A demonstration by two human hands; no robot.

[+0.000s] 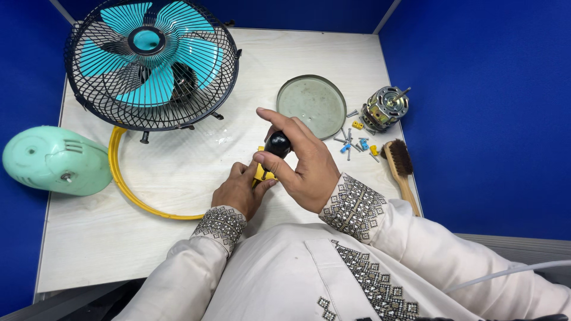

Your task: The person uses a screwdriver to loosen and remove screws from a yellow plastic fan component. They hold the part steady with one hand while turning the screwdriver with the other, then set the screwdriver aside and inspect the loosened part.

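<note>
My right hand (303,160) grips a screwdriver by its black handle (277,144), held upright over a small yellow part (262,173). My left hand (239,189) pinches that yellow part against the table from the left. The screwdriver's shaft and tip are hidden between my hands. Both hands sit near the middle front of the pale wooden table (178,172).
A black wire fan cage with turquoise blades (151,62) stands at the back left, over a yellow ring (122,181). A mint-green motor cover (53,159) lies at the left edge. A round grey plate (311,104), a bare motor (385,107), loose screws (354,144) and a wooden brush (401,169) lie to the right.
</note>
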